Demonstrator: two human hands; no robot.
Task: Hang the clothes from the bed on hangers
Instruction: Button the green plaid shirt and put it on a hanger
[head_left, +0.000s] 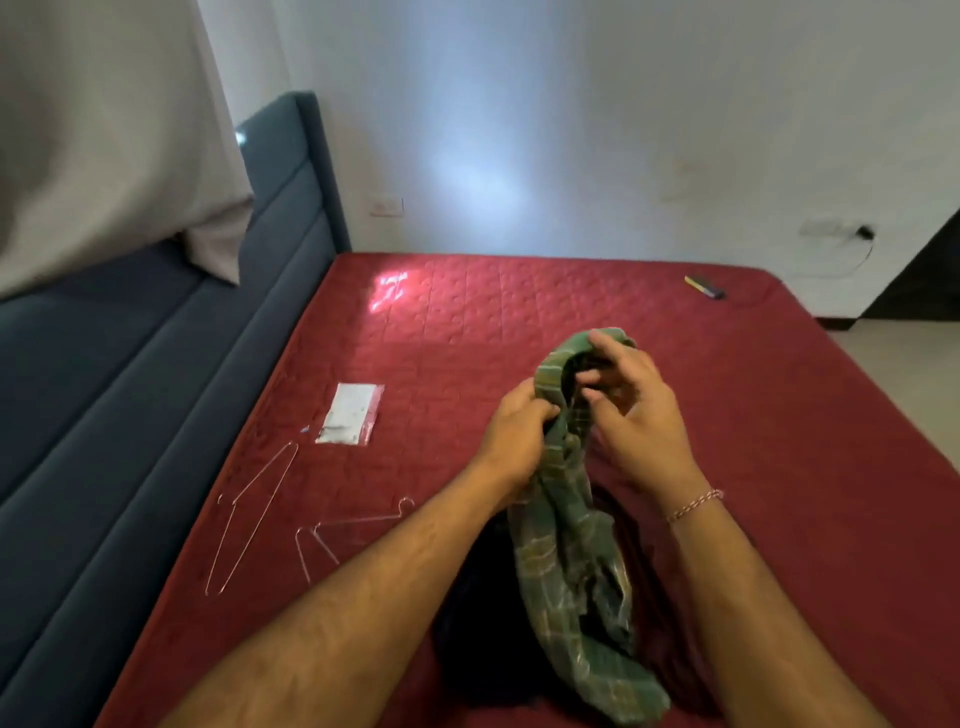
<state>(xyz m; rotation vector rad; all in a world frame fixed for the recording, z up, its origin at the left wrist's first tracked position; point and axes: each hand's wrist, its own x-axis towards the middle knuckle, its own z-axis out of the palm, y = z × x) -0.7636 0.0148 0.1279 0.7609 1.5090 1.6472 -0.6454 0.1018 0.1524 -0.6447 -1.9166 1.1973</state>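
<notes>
On the bed (519, 291), red quilted cover, near centre: green plaid shirt (566, 545) held up bunched, its lower part trailing down over a dark garment (483, 623) that lies on the cover at the near edge. Left hand (511, 434) grips the shirt's left fold, fingers curled into the cloth. Right hand (631, 410) at the shirt's top opening, fingers bent and reaching into the fabric; whether it actually pinches cloth, cannot tell. Thin bracelet (693, 505) on right wrist. Two wire hangers on the cover left of the arms: one (249, 519) lying lengthwise, one (353, 522) nearer the left forearm, both apart from the shirt. Clear plastic packet (350, 414) far-left of the hangers; print on it not readable. Small dark and yellow object (704, 287) near the far-right corner, no legible label. Far and right parts of the cover are bare red quilt. Left bed edge runs along a blue-grey headboard (156, 389); far edge meets white wall (675, 130); right edge drops to floor.
</notes>
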